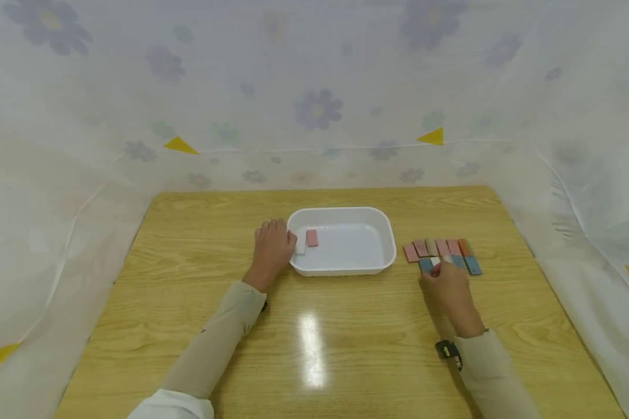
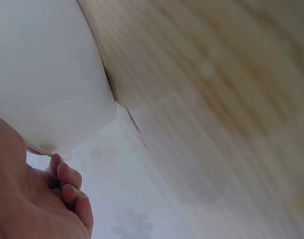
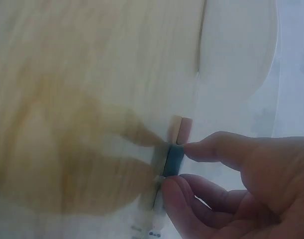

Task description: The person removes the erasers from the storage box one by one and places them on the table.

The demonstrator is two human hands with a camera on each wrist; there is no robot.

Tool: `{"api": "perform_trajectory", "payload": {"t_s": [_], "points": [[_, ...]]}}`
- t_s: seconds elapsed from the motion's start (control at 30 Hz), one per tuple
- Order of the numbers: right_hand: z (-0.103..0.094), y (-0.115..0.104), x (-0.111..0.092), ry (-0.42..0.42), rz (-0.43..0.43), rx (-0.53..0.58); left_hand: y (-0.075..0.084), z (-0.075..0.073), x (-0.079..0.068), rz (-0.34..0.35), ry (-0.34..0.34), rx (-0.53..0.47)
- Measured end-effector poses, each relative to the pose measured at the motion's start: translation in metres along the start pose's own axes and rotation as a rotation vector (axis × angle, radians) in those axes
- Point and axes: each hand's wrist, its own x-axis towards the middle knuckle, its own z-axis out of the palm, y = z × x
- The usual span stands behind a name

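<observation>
My left hand [image 1: 274, 247] grips the left rim of a white plastic tray [image 1: 346, 271], the thumb at its inner side. In the left wrist view the curled fingers [image 2: 67, 174] meet the tray's edge. A white block [image 1: 300, 244] and a pink block [image 1: 312, 238] lie inside at the left end. To the right of the tray, my right hand [image 1: 451, 291] is at a group of small flat blocks. Its thumb and a finger pinch a blue block [image 3: 174, 159] at opposite ends, still among the others. A white block [image 1: 435, 262] shows by the fingertips.
Several pink blocks [image 1: 410, 252], a tan block [image 1: 431, 247] and an orange-brown block [image 1: 465, 248] lie in the back row. Another blue block [image 1: 473, 265] lies at the front right. Flowered sheeting [image 1: 317, 110] surrounds the wooden table [image 1: 314, 326].
</observation>
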Motion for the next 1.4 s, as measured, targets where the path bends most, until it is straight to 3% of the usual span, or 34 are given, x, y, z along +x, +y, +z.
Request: {"api": "perform_trajectory", "payload": {"t_s": [0.33, 0.47, 0.6, 0.8, 0.9, 1.13, 1.4], "points": [[-0.003, -0.007, 0.001, -0.037, -0.009, -0.016, 0.000, 0.000, 0.001, -0.005, -0.008, -0.001], [-0.008, -0.016, 0.006, -0.006, -0.026, -0.027, 0.000, 0.000, 0.001, -0.006, -0.012, 0.000], [-0.015, -0.036, 0.011, 0.042, -0.080, 0.002, -0.001, 0.000, 0.000, -0.012, -0.020, 0.016], [-0.020, -0.084, 0.018, 0.089, -0.168, 0.086, 0.000, 0.001, 0.001, -0.012, -0.016, 0.013], [-0.014, -0.105, 0.023, 0.074, -0.217, 0.100, 0.001, 0.001, 0.001, -0.010, -0.017, 0.005], [0.013, -0.144, 0.034, -0.108, -0.226, 0.158, 0.001, 0.001, 0.001, -0.021, -0.032, 0.016], [0.051, -0.167, 0.046, -0.148, -0.278, 0.124, 0.001, 0.000, 0.001, -0.011, -0.009, 0.032]]}}
